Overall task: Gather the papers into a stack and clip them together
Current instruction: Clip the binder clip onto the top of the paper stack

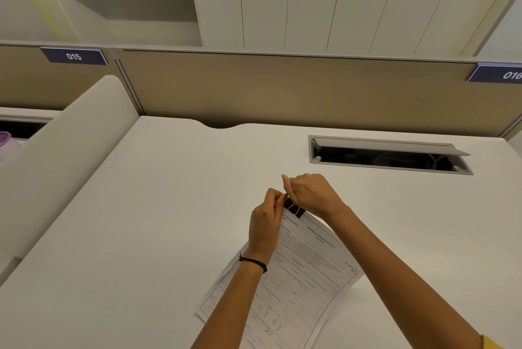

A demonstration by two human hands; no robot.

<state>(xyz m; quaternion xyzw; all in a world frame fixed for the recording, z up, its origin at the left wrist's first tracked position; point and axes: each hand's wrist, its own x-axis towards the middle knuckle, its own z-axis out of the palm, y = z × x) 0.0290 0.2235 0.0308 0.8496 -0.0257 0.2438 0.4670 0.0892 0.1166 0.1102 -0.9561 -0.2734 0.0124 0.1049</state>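
Note:
A stack of printed papers [299,272] lies on the white desk [158,221], its far corner lifted off the surface. A black binder clip [294,209] sits on that far top corner. My left hand [264,225] pinches the paper corner beside the clip, and a black cord circles that wrist. My right hand [312,194] is closed over the clip from the far side, its fingers on the clip's handles. The clip's wire handles are mostly hidden by my fingers.
An open cable tray [389,155] is set into the desk at the back right. A tan partition [282,88] runs along the desk's far edge, with white cabinets behind. A curved divider [65,150] borders the left side.

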